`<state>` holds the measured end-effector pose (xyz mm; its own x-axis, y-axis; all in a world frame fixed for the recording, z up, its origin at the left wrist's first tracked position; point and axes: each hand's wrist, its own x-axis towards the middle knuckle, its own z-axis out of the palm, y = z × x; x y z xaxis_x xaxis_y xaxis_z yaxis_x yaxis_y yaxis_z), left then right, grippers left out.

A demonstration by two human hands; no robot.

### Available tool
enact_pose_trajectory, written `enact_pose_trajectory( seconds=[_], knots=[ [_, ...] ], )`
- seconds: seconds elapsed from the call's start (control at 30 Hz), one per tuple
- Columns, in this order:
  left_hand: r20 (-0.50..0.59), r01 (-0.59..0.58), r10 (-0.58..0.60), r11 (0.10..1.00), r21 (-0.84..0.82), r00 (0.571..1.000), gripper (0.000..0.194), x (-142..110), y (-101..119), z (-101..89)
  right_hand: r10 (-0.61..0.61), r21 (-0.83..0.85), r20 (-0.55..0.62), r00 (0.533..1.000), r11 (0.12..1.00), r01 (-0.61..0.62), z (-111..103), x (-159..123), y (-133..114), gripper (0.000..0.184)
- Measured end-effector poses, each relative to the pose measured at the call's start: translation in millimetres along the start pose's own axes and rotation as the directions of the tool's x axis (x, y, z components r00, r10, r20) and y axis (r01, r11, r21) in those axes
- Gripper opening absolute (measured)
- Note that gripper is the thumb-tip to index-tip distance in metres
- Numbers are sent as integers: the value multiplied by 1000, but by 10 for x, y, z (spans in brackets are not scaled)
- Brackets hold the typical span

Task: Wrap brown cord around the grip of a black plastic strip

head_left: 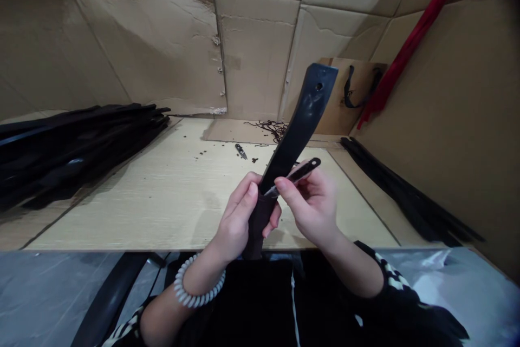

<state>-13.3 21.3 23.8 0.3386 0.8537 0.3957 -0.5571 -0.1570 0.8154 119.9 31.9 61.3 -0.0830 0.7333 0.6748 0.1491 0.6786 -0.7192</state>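
Note:
My left hand [239, 214] is wrapped around the lower part of a dark curved strip [300, 119]. The strip leans up and to the right, smooth, with a small hole near its top end. A dull brown-black sleeve [260, 222] covers its lower part. In my right hand [312, 203], thumb and fingers pinch a slim black-handled tool [304, 170] with a hole in its handle end. Its pale, blade-like tip meets the sleeve's upper edge beside the strip; the exact contact is hard to make out.
Small thread snips [241, 151] lie among dark scraps on the pale table [162, 190]. Behind them is a heap of dark cord bits [274, 129]. Dark strips are piled at left [77, 146], with more strips [398, 190] at right. Cardboard walls [255, 54] enclose the table; a red band [418, 38] hangs at right.

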Motion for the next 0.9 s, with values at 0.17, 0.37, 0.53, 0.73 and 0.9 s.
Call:
enact_pose_trajectory(
  seconds=[0.17, 0.37, 0.53, 0.73, 0.9],
  knots=[
    [-7, 38, -37, 998, 51, 999, 31, 40, 24, 27, 0, 12, 26, 1000, 1000, -1, -50, 15, 65, 42],
    [70, -16, 10, 997, 81, 997, 44, 58, 23, 17, -6, 124, -158, 987, 992, 26, -168, 139, 87, 40],
    [-75, 2, 10, 987, 160, 997, 45, 24, 101, -22, 108, 391, -575, 811, 907, 156, -541, 425, -9, 36],
    [-84, 31, -7, 956, 291, 996, 38, 104, 297, 104, 144, 502, -192, 971, 864, -28, -275, 289, 80, 28],
    [80, 116, -145, 950, 290, 986, 32, 274, 366, 178, 114, 375, 47, 992, 919, -123, -92, 139, 96, 42]
  ],
)
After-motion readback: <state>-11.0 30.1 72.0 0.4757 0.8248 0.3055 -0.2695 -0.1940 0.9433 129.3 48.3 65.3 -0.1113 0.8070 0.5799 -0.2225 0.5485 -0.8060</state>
